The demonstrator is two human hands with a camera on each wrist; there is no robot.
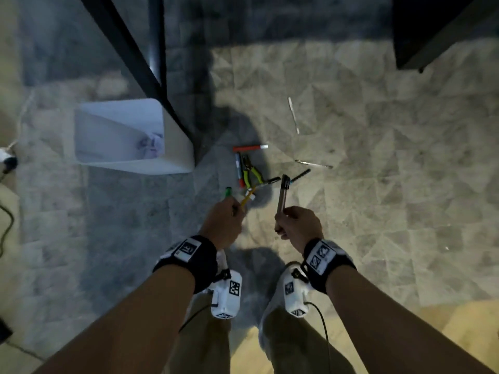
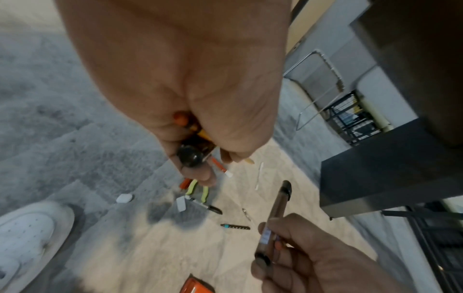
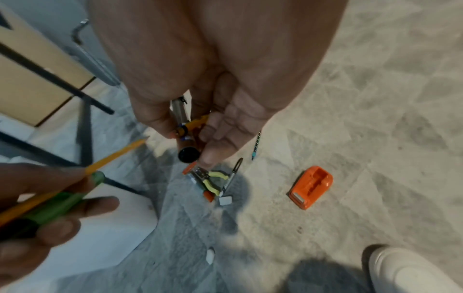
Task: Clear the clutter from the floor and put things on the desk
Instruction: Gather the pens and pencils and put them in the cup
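A person stands over a grey patterned tile floor (image 1: 378, 184), both hands held out above scattered clutter. The left hand (image 1: 222, 221) is curled around a green marker (image 1: 228, 192) and a yellow pencil (image 1: 247, 197). The right hand (image 1: 298, 224) grips a brown pen with a black cap (image 1: 283, 195), along with other small pens whose details are unclear.

Just beyond the hands, on the floor, lie yellow-handled pliers (image 1: 249, 172), a red marker with a white end (image 1: 249, 147), another marker (image 1: 238, 168) beside the pliers, a black pen (image 1: 299, 175), and two thin pale sticks (image 1: 293, 114) farther out. An orange stapler-like object (image 3: 312, 187) lies apart to the right, near a white shoe (image 3: 411, 271).

A white bin (image 1: 129, 136) stands to the left, touching dark metal legs (image 1: 129, 49). A dark cabinet edge (image 1: 442, 31) closes the far right. Open floor lies between these.

The wristbands carry square black-and-white markers; no writing is legible.
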